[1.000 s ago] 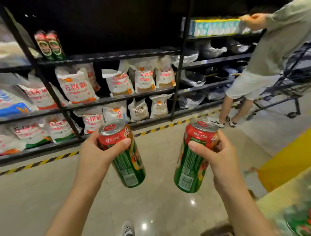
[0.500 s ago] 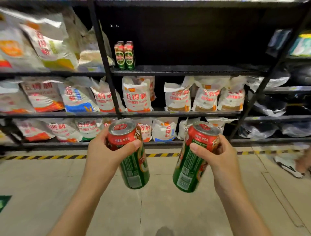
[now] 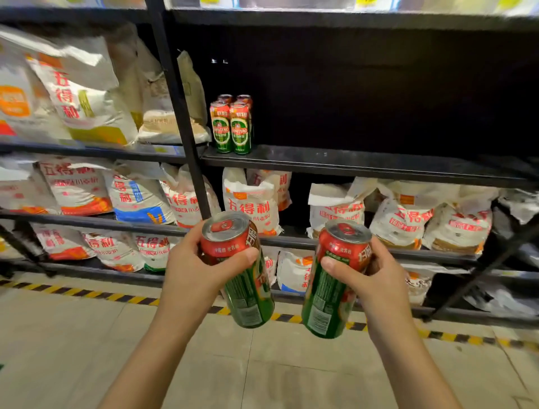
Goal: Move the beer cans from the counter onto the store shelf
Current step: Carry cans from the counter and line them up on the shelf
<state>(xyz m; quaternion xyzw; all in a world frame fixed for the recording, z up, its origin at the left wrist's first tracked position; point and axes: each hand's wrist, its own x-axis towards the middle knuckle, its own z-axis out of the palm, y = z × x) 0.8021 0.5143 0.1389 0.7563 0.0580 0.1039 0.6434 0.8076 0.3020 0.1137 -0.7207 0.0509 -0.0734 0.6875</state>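
Nearing shelf point(image 3: 350, 163), cans point(image 3: 332, 280) gripped.

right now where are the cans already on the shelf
In the head view, the shelved cans stand upright at the far left end of the dark shelf, just right of the black upright post and above the flour bags.

Behind the two front beer cans on the shelf point(image 3: 231, 128), only the tops of two more show; how many stand further back cannot be told. The left hand point(image 3: 192, 271) covers the far side of its can point(image 3: 242, 274), and the right hand point(image 3: 376, 277) hides part of its can point(image 3: 332, 280). The top shelf's goods point(image 3: 291, 3) are cut off by the upper edge. Flour bags point(image 3: 17, 96) at left run off frame, their small print blurred. The lowest bags at right point(image 3: 495, 297) are smeared and unreadable.
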